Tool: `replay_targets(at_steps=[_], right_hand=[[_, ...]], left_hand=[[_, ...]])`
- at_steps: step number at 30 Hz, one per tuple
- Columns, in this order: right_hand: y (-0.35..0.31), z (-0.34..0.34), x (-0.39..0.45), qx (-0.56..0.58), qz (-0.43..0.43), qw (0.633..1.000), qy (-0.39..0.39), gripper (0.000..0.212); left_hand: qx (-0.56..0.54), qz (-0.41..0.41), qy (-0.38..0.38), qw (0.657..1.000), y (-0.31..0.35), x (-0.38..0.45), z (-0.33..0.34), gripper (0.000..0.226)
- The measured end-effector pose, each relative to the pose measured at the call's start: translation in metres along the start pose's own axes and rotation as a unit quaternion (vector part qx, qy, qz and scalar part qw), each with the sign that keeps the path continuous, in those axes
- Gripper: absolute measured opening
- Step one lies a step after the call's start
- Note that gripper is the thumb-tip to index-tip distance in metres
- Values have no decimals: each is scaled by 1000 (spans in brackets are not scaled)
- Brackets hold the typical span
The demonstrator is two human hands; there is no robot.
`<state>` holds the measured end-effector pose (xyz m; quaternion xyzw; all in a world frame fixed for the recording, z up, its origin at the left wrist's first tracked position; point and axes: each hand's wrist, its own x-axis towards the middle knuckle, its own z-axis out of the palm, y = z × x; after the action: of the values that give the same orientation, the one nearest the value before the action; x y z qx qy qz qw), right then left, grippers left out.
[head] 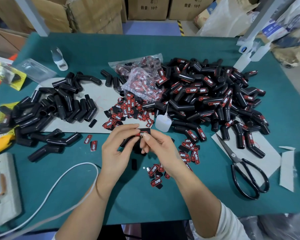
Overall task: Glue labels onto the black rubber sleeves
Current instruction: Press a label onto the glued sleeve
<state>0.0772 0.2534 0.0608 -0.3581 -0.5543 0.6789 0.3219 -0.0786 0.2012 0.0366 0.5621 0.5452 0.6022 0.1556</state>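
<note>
Over the green table's middle, my left hand (116, 149) grips a black rubber sleeve (144, 131) with a red label on it. My right hand (160, 149) pinches that sleeve's end from the right, thumb pressing on the label. Unlabelled black sleeves (59, 104) lie heaped at the left. Labelled sleeves (215, 99) form a big pile at the right. Loose red-and-black labels (126, 110) are scattered behind my hands, and more loose labels (189, 151) lie to the right. A small glue bottle (162, 122) stands just behind my right hand.
Black scissors (244, 172) lie at the right. A clear bag of labels (142, 78) sits at the middle back. A power strip (2, 187) and white cable (62, 179) are at the left. Another glue bottle (59, 58) stands at the back left, and cardboard boxes (147, 7) behind the table.
</note>
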Motion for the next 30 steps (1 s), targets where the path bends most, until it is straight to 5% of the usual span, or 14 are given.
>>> replay_targets(at_steps=[8, 13, 21, 30], right_hand=[[11, 7, 1, 7, -98, 988, 122, 6], [8, 13, 0, 37, -99, 985, 139, 24], [2, 1, -5, -128, -177, 968, 120, 31], [-6, -38, -42, -195, -139, 957, 164, 29]], left_hand=[[1, -41, 18, 999, 6, 0, -1, 18], [-2, -23, 2, 1000, 7, 1, -1, 13], [-23, -39, -12, 999, 9, 4, 1, 16], [-12, 28, -77, 997, 32, 1, 32, 17]])
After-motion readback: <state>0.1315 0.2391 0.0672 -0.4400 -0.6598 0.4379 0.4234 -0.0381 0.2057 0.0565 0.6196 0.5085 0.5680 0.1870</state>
